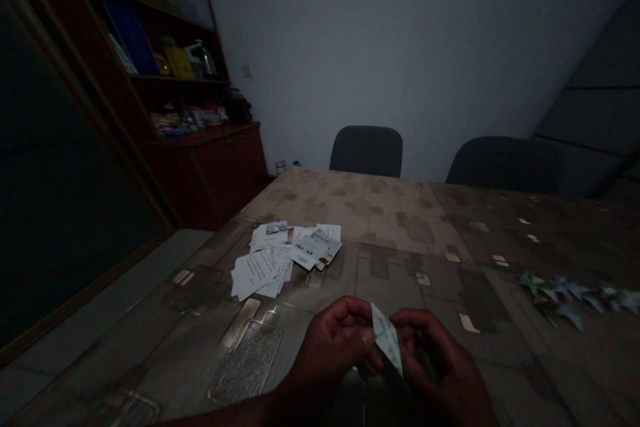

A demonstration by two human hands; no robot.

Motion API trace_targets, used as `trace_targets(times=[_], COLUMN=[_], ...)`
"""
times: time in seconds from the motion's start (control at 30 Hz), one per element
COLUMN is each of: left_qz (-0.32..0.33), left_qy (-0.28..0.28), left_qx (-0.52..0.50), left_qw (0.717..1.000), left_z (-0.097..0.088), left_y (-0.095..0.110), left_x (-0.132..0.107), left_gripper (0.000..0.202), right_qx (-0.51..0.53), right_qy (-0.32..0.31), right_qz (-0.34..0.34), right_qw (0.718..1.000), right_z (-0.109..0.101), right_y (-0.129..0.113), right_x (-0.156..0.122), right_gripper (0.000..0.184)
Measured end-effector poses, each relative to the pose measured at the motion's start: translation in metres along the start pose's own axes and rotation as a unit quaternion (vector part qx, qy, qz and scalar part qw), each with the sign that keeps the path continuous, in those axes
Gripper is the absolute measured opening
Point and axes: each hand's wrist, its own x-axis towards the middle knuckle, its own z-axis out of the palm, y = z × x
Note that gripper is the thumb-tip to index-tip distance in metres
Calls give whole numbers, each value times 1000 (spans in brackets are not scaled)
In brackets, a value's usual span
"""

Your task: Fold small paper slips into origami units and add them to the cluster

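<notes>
Both my hands meet low in the head view, just above the near edge of the table [380, 213]. My left hand [335, 347] and my right hand [440, 367] are closed, pinching a small folded slip of pale paper [387, 340] between them, held on edge and tilted. A loose heap of white printed paper slips [283, 257] lies on the table to the left, beyond my left hand. A row of small folded greenish paper pieces [575, 297] lies to the right.
The room is dim. Two dark chairs [367, 150] [505, 160] stand at the far side of the table. A dark red shelf cabinet [175, 100] with books and small items stands at the back left.
</notes>
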Motion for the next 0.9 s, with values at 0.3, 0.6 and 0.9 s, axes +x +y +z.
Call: trace_targets(times=[0.3, 0.6, 0.9], left_qz=[-9, -29, 20], left_qy=[26, 86, 159], left_qx=[-23, 63, 153], left_qw=[999, 994, 975], left_z=[7, -1, -13], left_y=[6, -5, 10], left_x=[-4, 3, 14], left_gripper=[44, 34, 23], right_qx=[34, 14, -218], right_qy=[-30, -57, -185], right_qz=[21, 63, -50], right_qw=[999, 996, 957], right_z=[0, 0, -11], right_y=[2, 14, 19], right_x=[-1, 7, 18], right_gripper=[21, 29, 9])
